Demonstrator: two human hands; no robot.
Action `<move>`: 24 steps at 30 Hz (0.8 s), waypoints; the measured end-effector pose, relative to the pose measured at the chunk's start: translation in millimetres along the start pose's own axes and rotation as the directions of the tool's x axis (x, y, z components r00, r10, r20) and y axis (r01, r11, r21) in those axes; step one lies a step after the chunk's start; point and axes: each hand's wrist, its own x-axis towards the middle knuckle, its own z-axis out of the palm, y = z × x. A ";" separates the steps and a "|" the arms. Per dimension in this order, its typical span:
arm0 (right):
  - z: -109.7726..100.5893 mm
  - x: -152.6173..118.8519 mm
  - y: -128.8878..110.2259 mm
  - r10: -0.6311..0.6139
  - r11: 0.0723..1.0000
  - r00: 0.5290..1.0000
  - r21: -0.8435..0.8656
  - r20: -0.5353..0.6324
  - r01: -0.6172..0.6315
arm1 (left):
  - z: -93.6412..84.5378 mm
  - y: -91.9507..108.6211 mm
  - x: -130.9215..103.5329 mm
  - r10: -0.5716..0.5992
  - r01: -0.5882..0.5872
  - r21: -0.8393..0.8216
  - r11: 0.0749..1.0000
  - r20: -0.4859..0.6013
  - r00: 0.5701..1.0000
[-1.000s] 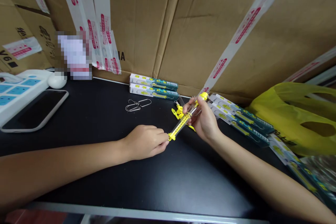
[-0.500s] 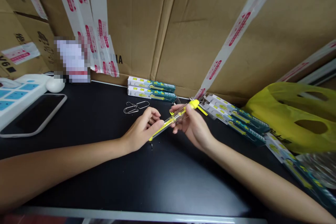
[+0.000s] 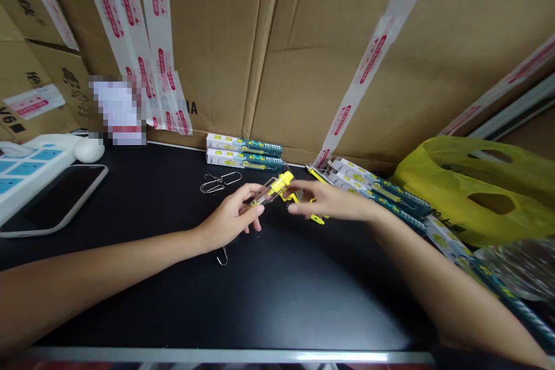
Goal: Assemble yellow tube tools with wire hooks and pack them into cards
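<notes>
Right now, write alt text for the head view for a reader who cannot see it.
Over a black table, the left hand holds a clear and yellow spring scale while the right hand reaches flat beside it. Boxed scales, wire clips, a phone and a yellow plastic bag lie around, against taped cardboard boxes.

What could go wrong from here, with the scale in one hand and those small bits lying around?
1. The left hand pinches the clear and yellow spring scale near one end only, so it may tip or slip.
2. The right hand reaches across small yellow parts on the black table and could knock them away.
3. The metal hook lies loose below the left hand; the forearm might sweep it off.
</notes>
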 end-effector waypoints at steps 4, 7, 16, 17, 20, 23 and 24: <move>-55.0 -8.3 50.6 0.036 0.741 0.775 -0.504 -0.631 -0.444 | -4.8 -0.4 6.1 -0.008 0.005 -0.034 0.999 -0.090 0.996; -79.0 -18.3 96.6 0.106 0.557 0.729 -0.567 -0.676 -0.607 | -6.7 0.4 7.2 -0.027 0.023 -0.036 0.999 -0.103 0.994; -82.6 -26.8 89.5 0.231 0.449 0.751 -0.617 -0.619 -0.647 | -4.6 10.5 3.2 -0.039 0.055 0.087 0.995 -0.175 0.984; -77.2 -26.3 71.4 0.155 0.487 0.779 -0.639 -0.607 -0.595 | -5.3 13.5 3.8 0.000 0.024 0.117 0.993 -0.203 0.979; -48.3 -28.5 13.2 -0.037 0.691 0.896 -0.658 -0.443 -0.298 | -8.6 27.4 5.9 0.171 -0.107 0.228 0.968 -0.282 0.944; -9.6 -38.1 -30.0 -0.211 0.820 0.965 -0.566 -0.158 0.086 | -11.0 45.2 4.1 0.214 -0.123 0.296 0.947 -0.298 0.930; 2.1 -42.1 -38.2 -0.241 0.836 0.961 -0.532 -0.138 0.133 | -10.8 50.6 2.3 0.201 -0.103 0.327 0.939 -0.281 0.939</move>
